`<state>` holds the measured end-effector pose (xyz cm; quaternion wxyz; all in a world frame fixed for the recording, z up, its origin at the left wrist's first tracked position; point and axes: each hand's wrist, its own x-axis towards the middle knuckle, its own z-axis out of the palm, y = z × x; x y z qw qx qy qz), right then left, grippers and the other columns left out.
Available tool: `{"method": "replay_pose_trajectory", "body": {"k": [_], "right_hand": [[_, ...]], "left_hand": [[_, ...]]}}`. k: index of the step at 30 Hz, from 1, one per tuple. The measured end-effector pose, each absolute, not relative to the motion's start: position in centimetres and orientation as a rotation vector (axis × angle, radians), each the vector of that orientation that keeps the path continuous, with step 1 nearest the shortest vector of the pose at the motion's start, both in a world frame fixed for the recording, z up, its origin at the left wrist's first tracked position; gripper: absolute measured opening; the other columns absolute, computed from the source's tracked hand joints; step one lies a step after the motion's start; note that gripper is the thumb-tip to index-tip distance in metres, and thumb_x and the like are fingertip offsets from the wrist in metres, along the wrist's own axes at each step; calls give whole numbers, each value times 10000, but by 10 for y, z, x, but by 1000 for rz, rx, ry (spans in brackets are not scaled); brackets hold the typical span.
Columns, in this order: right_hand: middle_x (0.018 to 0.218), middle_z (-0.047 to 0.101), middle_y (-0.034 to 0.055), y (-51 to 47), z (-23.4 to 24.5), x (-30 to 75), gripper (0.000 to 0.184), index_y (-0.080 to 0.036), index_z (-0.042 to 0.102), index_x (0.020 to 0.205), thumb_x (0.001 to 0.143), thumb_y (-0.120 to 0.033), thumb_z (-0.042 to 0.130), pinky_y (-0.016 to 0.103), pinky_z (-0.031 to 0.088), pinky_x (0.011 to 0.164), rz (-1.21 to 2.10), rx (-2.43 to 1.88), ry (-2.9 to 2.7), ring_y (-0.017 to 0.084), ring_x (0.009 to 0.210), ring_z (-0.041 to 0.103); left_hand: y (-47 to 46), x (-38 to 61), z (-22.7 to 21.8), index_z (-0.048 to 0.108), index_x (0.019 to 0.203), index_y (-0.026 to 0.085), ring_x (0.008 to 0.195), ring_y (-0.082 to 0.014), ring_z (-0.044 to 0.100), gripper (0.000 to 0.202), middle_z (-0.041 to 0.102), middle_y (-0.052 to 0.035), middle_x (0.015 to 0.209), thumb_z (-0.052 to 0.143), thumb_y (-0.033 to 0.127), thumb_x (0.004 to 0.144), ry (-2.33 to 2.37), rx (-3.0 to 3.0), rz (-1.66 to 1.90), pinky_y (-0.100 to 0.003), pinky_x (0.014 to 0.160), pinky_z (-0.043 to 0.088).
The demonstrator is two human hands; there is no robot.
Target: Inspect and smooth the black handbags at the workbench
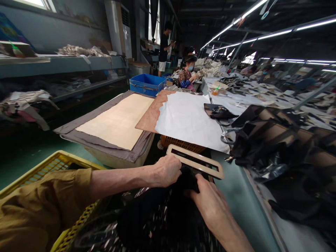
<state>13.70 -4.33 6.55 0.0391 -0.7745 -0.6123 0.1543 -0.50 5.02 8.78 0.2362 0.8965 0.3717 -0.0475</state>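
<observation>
In front of me is a soft black bag-like piece (183, 178), its dark folds hanging toward my lap. My left hand (168, 170) is closed in a fist at its upper left edge, knuckles up. On the right side, my right hand (207, 196) pinches the same black piece, with the thumb toward me and the fingers partly hidden behind it. Just beyond both hands lies a long beige frame (219, 171) with rounded corners and a slot. The left fist overlaps the frame's near left end; whether it touches the frame I cannot tell.
A yellow plastic basket (60, 157) stands at lower left. Ahead are a tub topped with a cream sheet (118, 119) and a white-covered board (189, 119). Black bags (288, 168) crowd the right table. A blue bin (147, 84) and a seated co-worker (187, 75) are farther off.
</observation>
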Motion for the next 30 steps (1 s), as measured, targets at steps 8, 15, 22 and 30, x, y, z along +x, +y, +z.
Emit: {"method": "replay_pose_trajectory", "body": {"k": [8, 15, 22, 30], "right_hand": [[625, 617, 33, -42, 47, 143, 338, -227, 543, 792, 895, -361, 250, 317, 366, 624, 213, -2324, -1895, 216, 651, 588], [622, 620, 45, -33, 62, 140, 405, -216, 513, 674, 917, -386, 237, 291, 311, 563, 173, -2335, -1956, 187, 632, 587], [789, 664, 41, -19, 71, 137, 186, -229, 572, 913, 879, -288, 399, 283, 313, 576, 204, -2209, -2116, 201, 756, 609], [752, 669, 43, -11, 69, 139, 207, -213, 598, 815, 866, -249, 401, 294, 327, 605, 305, -2128, -2184, 215, 773, 613]], "left_hand": [[44, -10, 93, 615, 725, 125, 743, -254, 616, 206, 644, -119, 753, 450, 238, 774, 927, 2521, -146, -336, 677, 473], [45, -11, 86, 606, 687, 151, 722, -224, 602, 227, 638, -88, 724, 439, 272, 780, 848, 2614, -104, -314, 674, 461], [53, -8, 84, 619, 699, 148, 716, -195, 583, 201, 632, -66, 720, 445, 232, 754, 863, 2570, -58, -271, 650, 430], [56, -4, 72, 619, 730, 138, 779, -253, 603, 226, 644, -111, 789, 412, 228, 744, 916, 2585, -64, -328, 684, 454]]}}
